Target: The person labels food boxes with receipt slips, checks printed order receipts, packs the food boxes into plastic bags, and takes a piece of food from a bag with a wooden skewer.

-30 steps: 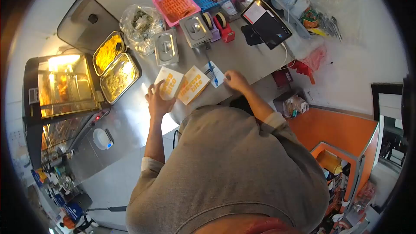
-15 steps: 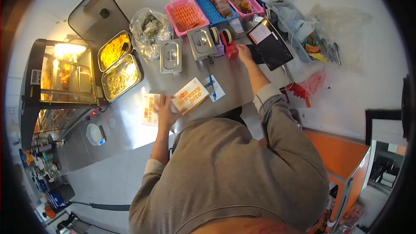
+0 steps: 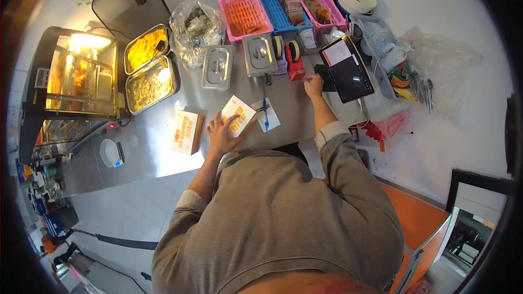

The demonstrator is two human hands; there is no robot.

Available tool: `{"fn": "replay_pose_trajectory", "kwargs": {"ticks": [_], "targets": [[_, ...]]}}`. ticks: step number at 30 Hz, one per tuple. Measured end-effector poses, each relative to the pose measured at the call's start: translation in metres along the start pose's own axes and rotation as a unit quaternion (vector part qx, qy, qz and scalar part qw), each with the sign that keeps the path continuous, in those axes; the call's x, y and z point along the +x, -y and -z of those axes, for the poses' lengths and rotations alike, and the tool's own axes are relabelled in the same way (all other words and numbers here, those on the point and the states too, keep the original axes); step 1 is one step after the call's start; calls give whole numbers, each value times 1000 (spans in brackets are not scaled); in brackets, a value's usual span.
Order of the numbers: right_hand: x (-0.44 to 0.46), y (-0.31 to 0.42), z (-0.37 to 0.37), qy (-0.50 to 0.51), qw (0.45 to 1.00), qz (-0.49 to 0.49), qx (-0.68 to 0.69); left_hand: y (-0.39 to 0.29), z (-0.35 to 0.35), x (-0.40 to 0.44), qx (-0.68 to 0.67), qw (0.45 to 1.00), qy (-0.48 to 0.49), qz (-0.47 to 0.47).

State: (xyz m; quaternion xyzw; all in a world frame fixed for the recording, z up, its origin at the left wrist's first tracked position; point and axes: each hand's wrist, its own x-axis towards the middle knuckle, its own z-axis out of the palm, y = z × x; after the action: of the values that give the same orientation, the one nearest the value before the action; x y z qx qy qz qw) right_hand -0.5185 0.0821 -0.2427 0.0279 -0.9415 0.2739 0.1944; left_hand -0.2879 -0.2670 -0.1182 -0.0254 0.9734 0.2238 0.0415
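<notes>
My left hand (image 3: 220, 136) lies with spread fingers on the near left side of a white carton (image 3: 238, 113) with orange lettering. A matching carton (image 3: 186, 130) stands to its left, apart from the hand. My right hand (image 3: 313, 86) is closed just below the red tape dispenser (image 3: 296, 68), near the tablet's black stand. Its fingers are curled in, and whether they hold a strip of tape cannot be made out. Beside the right carton, a blue pen (image 3: 266, 111) rests on a white slip of paper (image 3: 271, 122).
A tablet (image 3: 348, 73) stands at the right. Lidded steel containers (image 3: 218, 65), a pink basket (image 3: 243, 0) and a blue basket (image 3: 271, 0) line the back. Food trays (image 3: 150, 111) and a lit warmer cabinet (image 3: 81, 76) are at the left.
My left hand has moved from the left carton to the right one, now partly covering it. My right hand has drawn slightly back from the tape dispenser. The camera view has shifted.
</notes>
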Motion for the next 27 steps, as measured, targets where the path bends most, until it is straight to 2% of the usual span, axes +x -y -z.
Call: {"fn": "replay_pose_trajectory", "kwargs": {"ticks": [3,4,5,7,9,11,14,16,17,18,21,22,24,25,26,27], "targets": [[-13,9,1,56,972,-226,-7,-15,16,-10,-24,999,-12,37],[-17,20,7,87,950,-276,119,-19,19,-12,-36,998,-21,53],[-23,33,13,119,908,-320,243,-22,21,-14,-47,996,-31,71],[-48,80,36,187,764,-401,469,-34,21,-17,-12,992,-67,109],[-71,149,49,341,709,-368,496,-46,34,-19,38,987,-88,128],[-96,225,74,450,696,-255,498,-44,37,-18,32,986,-99,131],[-130,246,49,446,846,-122,264,-40,48,-20,25,983,-92,157],[-124,245,55,463,830,-110,290,3,33,-17,-225,968,-34,110],[-122,241,60,472,822,-105,302,23,20,-17,-346,934,-1,85],[-129,223,45,444,858,-43,255,32,11,-16,-494,863,51,89],[-133,199,43,423,881,-71,200,25,-8,-24,-221,966,5,135],[-137,183,36,341,915,-103,189,10,-2,-26,-148,968,8,204],[-140,154,23,169,958,-160,165,11,6,-34,-151,969,-38,191],[-137,146,22,180,971,-132,89,17,11,-37,-151,969,-61,187],[-138,137,21,194,975,-105,13,35,11,-38,-144,973,-141,115],[-140,130,21,209,973,-76,-62,22,41,-41,-82,962,-130,224]]}}
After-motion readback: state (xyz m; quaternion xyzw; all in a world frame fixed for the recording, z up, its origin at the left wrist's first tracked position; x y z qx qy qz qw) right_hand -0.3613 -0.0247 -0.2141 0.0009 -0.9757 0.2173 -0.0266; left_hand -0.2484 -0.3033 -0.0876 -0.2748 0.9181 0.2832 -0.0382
